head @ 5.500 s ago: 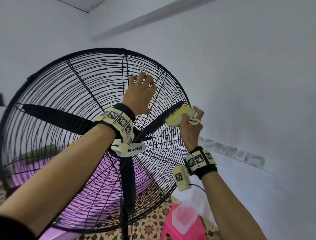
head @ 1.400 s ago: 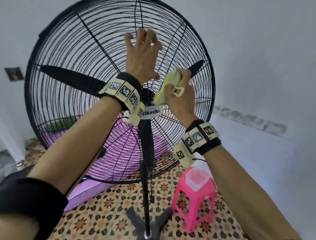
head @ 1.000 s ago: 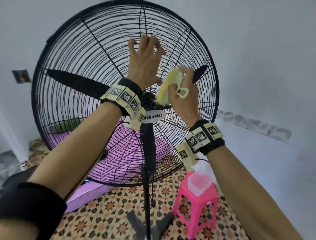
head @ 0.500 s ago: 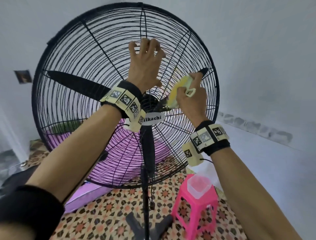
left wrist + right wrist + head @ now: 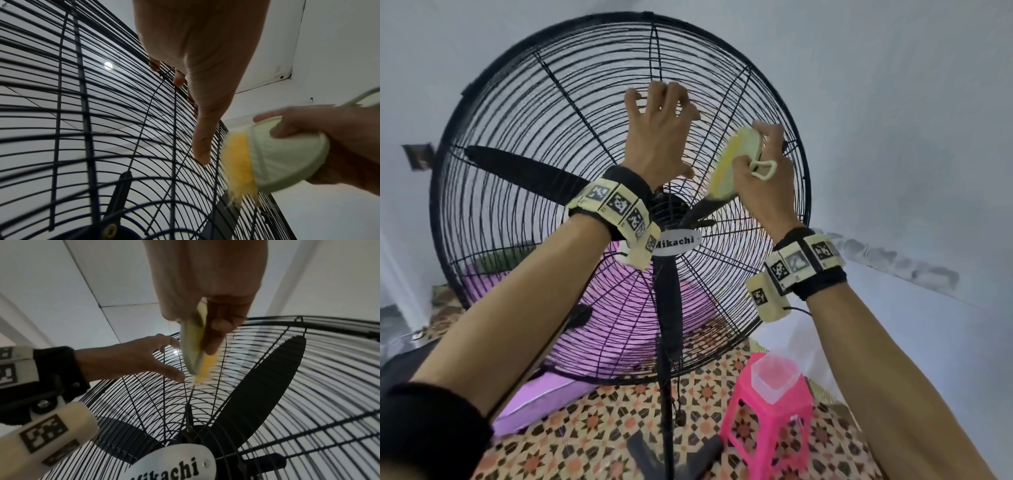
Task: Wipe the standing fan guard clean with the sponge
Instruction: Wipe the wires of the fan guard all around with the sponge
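Left hand: my left hand (image 5: 659, 137) is spread on the upper wires of the fan guard (image 5: 544, 144), fingertips hooked in, bracing it.
Right hand: my right hand (image 5: 763, 171) is curled tight round the sponge (image 5: 734, 168), its yellow face against the guard's upper right.
Fan guard: upright on its stand, black blade (image 5: 265, 382) just behind the wires.
Risk: pushing hard could tip the fan towards the pink stool (image 5: 767, 421).
Risk: the yellow fibres could snag between wires and tear.
Risk: my bracing fingers sit close; a fast stroke may knock them.
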